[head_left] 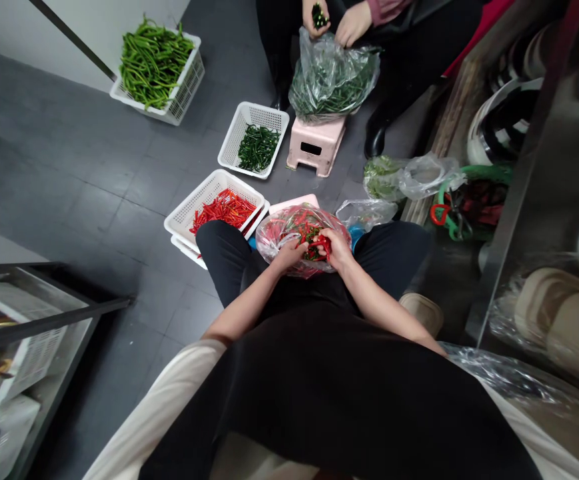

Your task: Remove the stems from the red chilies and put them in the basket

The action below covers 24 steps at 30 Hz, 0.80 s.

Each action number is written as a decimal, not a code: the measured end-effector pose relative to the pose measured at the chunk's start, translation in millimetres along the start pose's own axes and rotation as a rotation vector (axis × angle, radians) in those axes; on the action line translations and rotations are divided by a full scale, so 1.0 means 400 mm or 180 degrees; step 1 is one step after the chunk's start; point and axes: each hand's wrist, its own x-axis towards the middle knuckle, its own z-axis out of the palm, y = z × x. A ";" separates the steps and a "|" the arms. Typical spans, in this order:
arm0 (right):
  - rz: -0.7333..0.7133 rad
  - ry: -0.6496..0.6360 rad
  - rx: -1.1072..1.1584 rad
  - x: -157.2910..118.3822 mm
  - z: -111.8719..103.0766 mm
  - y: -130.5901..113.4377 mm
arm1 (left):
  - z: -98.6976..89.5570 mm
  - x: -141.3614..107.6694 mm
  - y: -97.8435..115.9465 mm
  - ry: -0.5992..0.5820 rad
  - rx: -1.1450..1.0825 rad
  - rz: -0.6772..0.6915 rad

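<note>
A clear plastic bag (274, 233) of red chili peppers with green stems sits between my knees. Over its opening, my right hand (339, 250) is closed around several red chili peppers (323, 245). My left hand (289, 256) is at the near left of the opening, its fingers closed by the green stems; what they pinch is too small to make out. To the left of my knee, a white basket (179, 220) holds loose red chili peppers (224, 210) and rests on another white basket.
Opposite me, a person's hands (354, 25) work over a bag of green chilies (336, 83) on a pink stool (314, 147). White baskets hold green chilies (259, 147) and long green peppers (154, 63). Metal shelves (509, 200) stand right; a rack (84, 313) stands left.
</note>
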 end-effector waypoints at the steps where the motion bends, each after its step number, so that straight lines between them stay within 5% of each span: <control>1: 0.0176 -0.0149 0.0122 0.003 -0.005 -0.001 | -0.003 -0.002 0.002 -0.0104 0.0124 -0.0008; 4: 0.0415 -0.0529 0.0272 0.007 -0.012 -0.001 | -0.012 -0.007 0.008 -0.0285 0.0592 0.0005; 8: 0.0582 -0.0537 0.0435 0.011 -0.001 -0.005 | -0.020 -0.005 0.006 -0.0404 0.0764 0.0323; 16: 0.1564 -0.0142 0.1681 0.022 0.043 0.025 | 0.001 -0.013 0.011 0.0089 0.0509 0.0848; 20: 0.1535 0.0045 0.1364 0.026 0.044 0.048 | 0.005 -0.020 0.007 0.0144 0.0455 0.0740; 24: 0.1043 0.0280 0.0879 0.024 0.059 0.048 | 0.004 -0.010 0.002 0.0266 0.0206 0.0582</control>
